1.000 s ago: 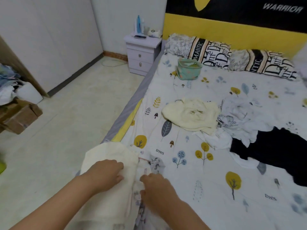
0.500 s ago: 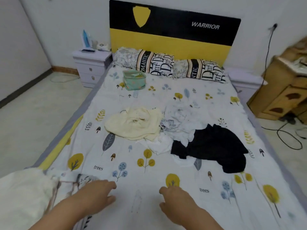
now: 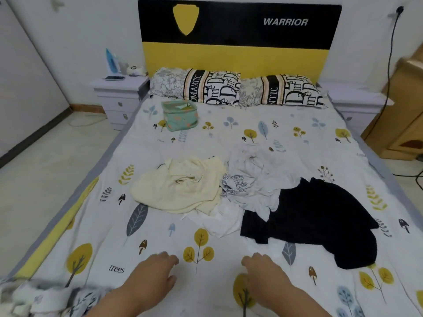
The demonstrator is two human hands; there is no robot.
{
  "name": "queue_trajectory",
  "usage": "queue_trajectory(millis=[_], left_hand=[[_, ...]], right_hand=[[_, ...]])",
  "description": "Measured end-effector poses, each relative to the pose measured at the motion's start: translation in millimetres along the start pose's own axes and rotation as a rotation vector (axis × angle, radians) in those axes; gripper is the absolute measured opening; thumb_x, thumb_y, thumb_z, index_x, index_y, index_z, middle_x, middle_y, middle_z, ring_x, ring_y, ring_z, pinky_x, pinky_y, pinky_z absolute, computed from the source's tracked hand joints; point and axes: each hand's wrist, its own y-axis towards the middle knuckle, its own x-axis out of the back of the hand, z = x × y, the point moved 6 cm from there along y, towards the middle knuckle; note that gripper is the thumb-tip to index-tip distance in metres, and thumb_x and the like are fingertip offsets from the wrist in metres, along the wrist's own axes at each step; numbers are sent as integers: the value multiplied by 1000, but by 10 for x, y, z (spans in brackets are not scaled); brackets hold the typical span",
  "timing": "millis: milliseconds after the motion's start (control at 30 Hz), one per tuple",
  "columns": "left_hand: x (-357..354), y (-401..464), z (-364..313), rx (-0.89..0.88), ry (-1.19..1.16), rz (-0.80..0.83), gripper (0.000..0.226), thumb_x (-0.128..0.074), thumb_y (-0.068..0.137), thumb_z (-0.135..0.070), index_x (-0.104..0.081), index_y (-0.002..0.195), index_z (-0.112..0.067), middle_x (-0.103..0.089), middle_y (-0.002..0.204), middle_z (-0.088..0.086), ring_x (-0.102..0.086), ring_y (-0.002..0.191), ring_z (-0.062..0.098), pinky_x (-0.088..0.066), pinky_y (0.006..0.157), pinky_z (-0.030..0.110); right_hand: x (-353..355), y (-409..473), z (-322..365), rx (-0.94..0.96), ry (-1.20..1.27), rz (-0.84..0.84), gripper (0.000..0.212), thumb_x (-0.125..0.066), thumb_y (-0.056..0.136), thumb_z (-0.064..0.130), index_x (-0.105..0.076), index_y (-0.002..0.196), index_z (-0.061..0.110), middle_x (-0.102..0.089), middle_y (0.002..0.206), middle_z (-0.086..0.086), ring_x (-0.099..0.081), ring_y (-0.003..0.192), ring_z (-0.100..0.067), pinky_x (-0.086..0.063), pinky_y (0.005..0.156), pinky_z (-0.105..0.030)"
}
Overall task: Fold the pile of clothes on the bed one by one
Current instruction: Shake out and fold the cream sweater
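Observation:
A loose pile of clothes lies mid-bed: a cream garment (image 3: pixel 180 188) on the left, a pale grey printed shirt (image 3: pixel 254 177) in the middle, a white piece (image 3: pixel 219 220) under them, and a black garment (image 3: pixel 320 216) on the right. My left hand (image 3: pixel 153 275) and my right hand (image 3: pixel 265 273) hover over the leaf-print sheet (image 3: pixel 229 131) near the foot of the bed, short of the pile. Both hold nothing, fingers loosely curled. Folded patterned cloth (image 3: pixel 45 298) sits at the bottom left corner.
A teal fabric box (image 3: pixel 179 115) stands near two pillows (image 3: pixel 235 90) below the black and yellow headboard (image 3: pixel 238 40). White nightstands (image 3: pixel 119 97) flank the bed. A wooden cabinet (image 3: pixel 405 115) and cables are on the right.
My hands left the folded cloth at the bed's left corner and moved right and forward toward the pile. My view swung from that corner to the whole bed.

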Motion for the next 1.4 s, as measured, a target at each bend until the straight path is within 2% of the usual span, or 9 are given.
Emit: queue_trajectory(millis=[200, 333, 600, 767, 900, 1000, 1167, 1300, 1400], left_hand=[[90, 856, 535, 36, 71, -189, 52, -53, 82, -21, -39, 133, -22, -48, 130, 2, -56, 114, 26, -49, 88, 36], [-92, 1436, 970, 150, 92, -60, 62, -39, 90, -24, -18, 147, -13, -11, 156, 14, -18, 142, 27, -22, 112, 34], [-319, 2376, 1533, 256, 264, -153, 79, -38, 91, -8, 13, 147, -33, 28, 151, 15, 9, 139, 47, -8, 114, 52], [-625, 2668, 1687, 170, 350, -92, 60, -38, 93, -19, -12, 147, -27, -27, 147, 10, -16, 140, 31, -12, 111, 53], [-549, 2672, 1598, 62, 336, -154, 28, -42, 93, -17, -53, 119, -19, -57, 114, 5, -53, 108, 24, -32, 92, 31], [-483, 2484, 1543, 49, 129, -129, 9, -41, 93, -13, -49, 95, -16, -58, 89, 0, -56, 96, 24, -32, 69, 28], [-136, 1792, 1287, 56, -277, -280, 16, -49, 92, -19, -34, 86, -20, -40, 65, -7, -46, 68, 18, -27, 50, 18], [96, 1142, 1019, 67, -358, 155, 66, -77, 66, -46, -41, 120, -36, -48, 96, -11, -51, 95, 10, -39, 76, 19], [344, 718, 819, -22, -134, 277, 29, -72, 75, -40, -64, 101, -31, -43, 76, -23, -45, 80, -1, -35, 64, 10]], right_hand=[[8, 1123, 240, 1, -30, -125, 42, -37, 95, 15, -32, 137, 17, -38, 133, -6, -37, 122, -23, -35, 95, -32], [-8, 1902, 465, 32, -45, -208, 47, -40, 96, 23, -26, 140, 15, -32, 140, -8, -32, 127, -25, -33, 97, -35], [-236, 3046, 736, 84, -103, -334, 60, -25, 101, 35, 6, 150, 19, 15, 157, -3, 8, 145, -28, -9, 115, -48], [-366, 3276, 676, 27, -185, -307, 42, -34, 97, 12, -33, 138, 17, -31, 146, -6, -20, 138, -27, -7, 110, -62], [-289, 3198, 819, 129, -149, -325, 24, -38, 94, 12, -48, 117, 12, -49, 119, -6, -39, 116, -26, -32, 100, -43], [-275, 2918, 803, 181, -4, -332, 17, -39, 95, 12, -46, 111, 10, -51, 109, -7, -42, 108, -23, -35, 75, -27], [-167, 2130, 662, 97, 161, -287, 26, -39, 92, 13, -41, 118, 17, -45, 102, 0, -43, 103, -16, -30, 72, -22], [1, 1478, 595, 24, 173, -215, 25, -44, 87, 15, -41, 111, 22, -44, 93, 3, -46, 103, -17, -31, 69, -23], [260, 1082, 642, 34, 126, -171, 17, -41, 92, 19, -29, 101, 25, -24, 72, 10, -39, 93, -14, -29, 56, -19]])
